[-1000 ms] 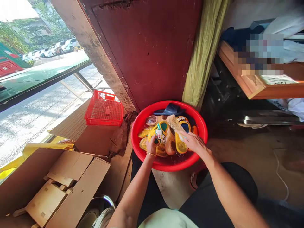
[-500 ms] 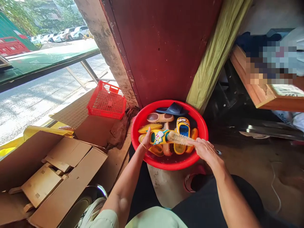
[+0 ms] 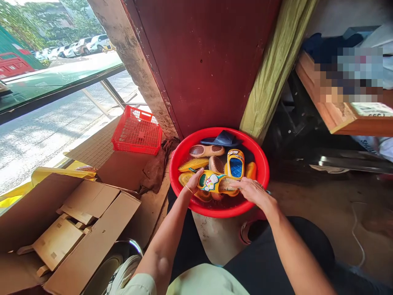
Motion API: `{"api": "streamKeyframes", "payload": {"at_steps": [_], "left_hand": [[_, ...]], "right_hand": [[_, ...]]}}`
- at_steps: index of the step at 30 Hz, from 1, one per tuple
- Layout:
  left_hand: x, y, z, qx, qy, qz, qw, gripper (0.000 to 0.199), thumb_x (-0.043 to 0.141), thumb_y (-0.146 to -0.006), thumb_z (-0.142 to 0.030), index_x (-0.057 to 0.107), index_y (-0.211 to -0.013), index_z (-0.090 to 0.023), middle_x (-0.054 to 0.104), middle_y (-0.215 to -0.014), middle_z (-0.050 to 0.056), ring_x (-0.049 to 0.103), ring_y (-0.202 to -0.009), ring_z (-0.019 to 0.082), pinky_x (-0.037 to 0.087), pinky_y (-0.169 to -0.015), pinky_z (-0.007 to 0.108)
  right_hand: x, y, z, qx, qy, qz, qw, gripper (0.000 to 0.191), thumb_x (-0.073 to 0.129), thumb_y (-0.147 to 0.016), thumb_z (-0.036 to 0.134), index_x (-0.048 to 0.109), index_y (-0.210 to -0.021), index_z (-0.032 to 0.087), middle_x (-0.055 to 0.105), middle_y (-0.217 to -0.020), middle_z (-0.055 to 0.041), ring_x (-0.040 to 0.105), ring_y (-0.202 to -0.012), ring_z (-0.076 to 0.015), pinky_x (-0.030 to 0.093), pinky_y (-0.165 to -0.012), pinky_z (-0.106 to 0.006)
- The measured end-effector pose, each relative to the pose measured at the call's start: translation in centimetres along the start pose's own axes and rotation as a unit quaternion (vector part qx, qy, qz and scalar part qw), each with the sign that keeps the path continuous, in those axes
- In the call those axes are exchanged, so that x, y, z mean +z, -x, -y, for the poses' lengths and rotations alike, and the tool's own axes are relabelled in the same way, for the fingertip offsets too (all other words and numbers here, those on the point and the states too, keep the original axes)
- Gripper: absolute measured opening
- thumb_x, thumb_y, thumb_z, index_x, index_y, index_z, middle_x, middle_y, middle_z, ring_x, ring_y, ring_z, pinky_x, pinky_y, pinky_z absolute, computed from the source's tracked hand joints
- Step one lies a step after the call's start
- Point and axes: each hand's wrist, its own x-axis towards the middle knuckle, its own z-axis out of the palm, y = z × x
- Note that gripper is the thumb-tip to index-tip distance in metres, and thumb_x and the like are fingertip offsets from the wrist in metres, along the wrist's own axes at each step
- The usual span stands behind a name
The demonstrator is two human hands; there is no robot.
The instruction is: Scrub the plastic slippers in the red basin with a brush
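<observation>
My left hand (image 3: pixel 196 179) is closed on the toe end of a yellow slipper (image 3: pixel 211 182) with a white cartoon figure on its strap. A scrubbing brush (image 3: pixel 227 184) with pale bristles is in my right hand (image 3: pixel 250 189), its head against the slipper's sole. Both are above a round red basin (image 3: pixel 174 172) of water. In the basin lie several other slippers: a dark blue one (image 3: pixel 223 138), a brown one (image 3: pixel 206 150), and a yellow one with a blue insole (image 3: pixel 236 164).
A red plastic crate (image 3: pixel 137 131) stands left of the basin, beside a brown cloth (image 3: pixel 158 176). Nearer is an open cardboard box (image 3: pixel 92 229) holding wooden pieces. Behind the basin rises a dark red door (image 3: pixel 202 61) with a yellow-green curtain (image 3: pixel 272 73). A wooden table edge (image 3: pixel 346 123) juts in at right.
My right hand has moved left, bringing the brush further in along the slipper. The slipper has shifted slightly right and down with my left hand.
</observation>
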Motion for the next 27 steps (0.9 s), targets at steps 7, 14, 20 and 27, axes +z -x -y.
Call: {"api": "streamKeyframes", "payload": {"at_steps": [7, 14, 20, 27], "left_hand": [[0.1, 0.0, 1.1, 0.089, -0.026, 0.022, 0.995, 0.045, 0.078, -0.075, -0.052, 0.071, -0.096, -0.012, 0.074, -0.085, 0.007, 0.065, -0.064, 0.015, 0.051, -0.058, 0.024], [-0.4, -0.3, 1.2, 0.125, -0.029, 0.04, 0.991, 0.046, 0.087, -0.063, -0.039, 0.071, -0.097, -0.013, 0.074, -0.088, 0.005, 0.066, -0.071, 0.015, 0.052, -0.065, 0.024], [-0.5, -1.4, 1.3, 0.129, -0.032, -0.012, 0.991, 0.049, 0.085, -0.065, -0.048, 0.071, -0.096, -0.014, 0.073, -0.081, 0.005, 0.063, -0.061, 0.013, 0.05, -0.057, 0.024], [-0.1, -0.6, 0.6, 0.123, -0.035, -0.032, 0.991, 0.048, 0.083, -0.067, -0.054, 0.07, -0.091, -0.014, 0.072, -0.073, 0.004, 0.061, -0.056, 0.012, 0.047, -0.049, 0.021]], "right_hand": [[0.2, 0.6, -0.9, 0.008, -0.02, 0.032, 0.999, 0.05, 0.044, -0.095, 0.016, 0.063, -0.136, 0.037, 0.067, -0.109, -0.0055, 0.062, -0.1, -0.0192, 0.045, -0.085, -0.029], [0.7, -1.3, 4.4, -0.01, 0.027, 0.028, 0.999, 0.06, 0.035, -0.097, 0.015, 0.042, -0.151, 0.041, 0.061, -0.118, -0.0098, 0.062, -0.099, -0.023, 0.047, -0.081, -0.032], [-0.8, 1.2, 1.6, 0.045, 0.02, 0.089, 0.995, 0.056, 0.039, -0.097, 0.016, 0.051, -0.143, 0.046, 0.064, -0.115, -0.0063, 0.063, -0.101, -0.0211, 0.044, -0.083, -0.03], [-0.9, 2.8, -0.2, 0.054, 0.02, 0.089, 0.994, 0.057, 0.04, -0.095, 0.014, 0.057, -0.139, 0.045, 0.067, -0.114, -0.0049, 0.062, -0.107, -0.0212, 0.043, -0.083, -0.028]]}}
